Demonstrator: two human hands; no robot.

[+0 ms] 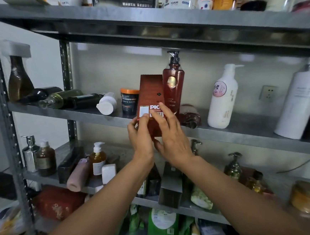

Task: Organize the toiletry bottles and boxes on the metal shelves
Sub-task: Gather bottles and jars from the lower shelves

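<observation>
**Hands.** The left hand (139, 135) gripped the lower left edge of the red-brown box (151, 91), with its fingers curled round the side and its thumb on the front face. The right hand (170, 132) lay fairly flat on the front face. Its fingers were near straight across the barcode and its thumb was spread toward the bottom edge.

**Position of the item.** The box stood upright between both hands at the front of the middle shelf (244, 129). Its lower end showed in front of the shelf lip, so it was judged not yet seated.

**Hazards.**
- The tall red pump bottle (174, 84) stood just beside the box's right edge; whether they touched could not be told. A push inward or rightward would likely topple it onto the dark glossy item (190, 116) lying at its foot.
- The orange-lidded jar (129, 100) sat close on the left, leaving a narrow slot. A skewed entry could shove it back.
- The box was tall and narrow. If released before its base was fully on the shelf, it would likely tip forward and fall to the crowded shelf below.
</observation>
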